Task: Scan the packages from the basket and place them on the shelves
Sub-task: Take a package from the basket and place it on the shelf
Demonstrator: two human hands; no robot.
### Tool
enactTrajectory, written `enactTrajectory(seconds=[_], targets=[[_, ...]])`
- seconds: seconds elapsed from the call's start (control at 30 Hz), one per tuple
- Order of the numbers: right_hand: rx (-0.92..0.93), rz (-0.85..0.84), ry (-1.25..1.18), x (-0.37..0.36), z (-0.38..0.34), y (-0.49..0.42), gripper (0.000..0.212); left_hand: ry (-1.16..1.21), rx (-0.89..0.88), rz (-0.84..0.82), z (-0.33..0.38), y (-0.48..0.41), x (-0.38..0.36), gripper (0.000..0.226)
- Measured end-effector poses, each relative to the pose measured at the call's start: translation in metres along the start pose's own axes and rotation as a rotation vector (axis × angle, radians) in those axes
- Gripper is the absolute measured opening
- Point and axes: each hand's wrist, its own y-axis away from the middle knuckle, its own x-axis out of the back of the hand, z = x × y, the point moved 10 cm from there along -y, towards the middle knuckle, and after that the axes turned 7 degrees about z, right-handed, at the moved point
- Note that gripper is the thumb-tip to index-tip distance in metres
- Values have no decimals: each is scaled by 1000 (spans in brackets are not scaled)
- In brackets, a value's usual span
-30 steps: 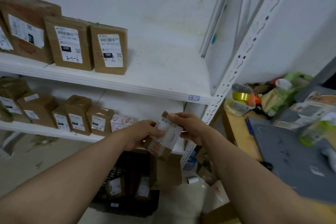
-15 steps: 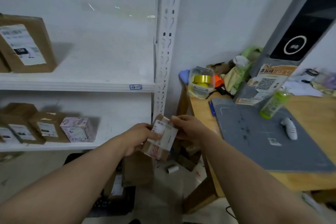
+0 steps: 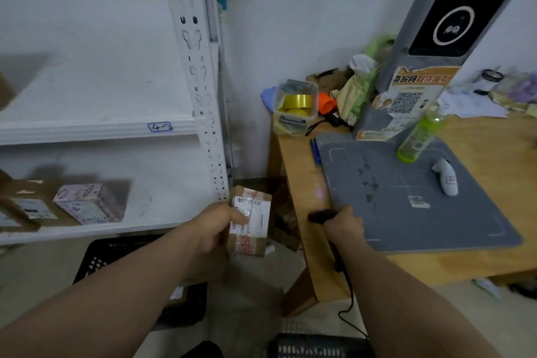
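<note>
My left hand (image 3: pixel 213 227) holds a small brown cardboard package (image 3: pixel 251 221) with a white barcode label, its thumb across the label, in front of the shelf post. My right hand (image 3: pixel 344 225) grips a black corded barcode scanner (image 3: pixel 319 216) at the left edge of the wooden table (image 3: pixel 305 197). The scanner's head points left toward the package; its cable hangs down past the table. The black basket (image 3: pixel 116 256) sits on the floor below my left arm, with another package partly hidden inside. White shelves (image 3: pixel 96 128) stand at the left.
On the lower shelf sit a pink patterned box (image 3: pixel 90 203) and brown packages (image 3: pixel 29 206). The table carries a grey mat (image 3: pixel 406 197), a tall grey kiosk (image 3: pixel 436 38), a green bottle (image 3: pixel 418 134), a tape tub (image 3: pixel 296 104) and a white device (image 3: pixel 446 180). Cardboard scraps lie under the table.
My view has swung right toward the table. My right hand let go of the package and now grips the black scanner at the table edge. My left hand holds the package alone.
</note>
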Motion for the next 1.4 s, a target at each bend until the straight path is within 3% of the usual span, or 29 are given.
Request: enactTrajectory(seconds=[0.27,0.4,0.47,0.6,0.7,0.83,1.03,1.2,1.3,1.4], targets=[[64,-167,67,-35,14,-16,53,19,74,-54,-7,-14,-17,38],[16,-235,-52,-48,16,-20,13,-79,71,-81,-1,-13,-14,36],[-36,-298,-265,-51,8,-16,8,-132,62,-79,2,-13,-10,36],[66,-610,-570,-45,-43,21,29,-331,48,-67,3,-13,-5,41],[223,-787,-566,-38,-77,53,39,-432,4,-57,6,-9,-10,33],[273,-929,-497,-46,-91,79,43,-521,-77,-72,15,-3,-18,40],[239,-865,-542,-50,-86,80,45,-463,-163,-32,27,0,-19,56],[116,-772,-768,-39,-77,69,42,-198,18,54,1,-9,2,78],[68,-776,-794,-36,-72,71,37,-90,93,-36,-13,-3,-7,42],[82,-787,-760,-36,-69,71,44,-82,26,-3,-2,-3,-4,35]])
